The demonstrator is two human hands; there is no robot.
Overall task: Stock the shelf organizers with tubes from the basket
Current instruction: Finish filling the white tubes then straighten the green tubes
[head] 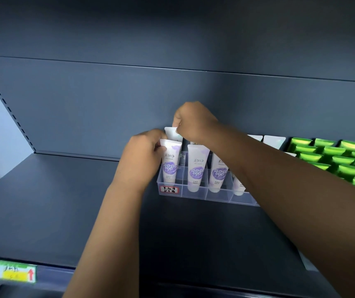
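Note:
A clear plastic organizer [217,195] with a handwritten red-bordered label [169,189] sits on the dark shelf. Several white tubes with purple labels stand cap-down in its slots. My left hand [142,155] pinches the top edge of the front-left tube [170,163], which stands in the leftmost front slot. Above and behind it, my right hand [193,122] grips the top of a second white tube [172,134] over the back row. More tubes [197,168] fill the slots to the right, partly hidden by my right forearm. The basket is out of view.
Rows of green tubes [335,160] stand at the right of the shelf. The dark shelf surface [54,201] stretches to the left. A price tag [13,274] is stuck on the shelf's front edge. The upper shelf [172,29] hangs overhead.

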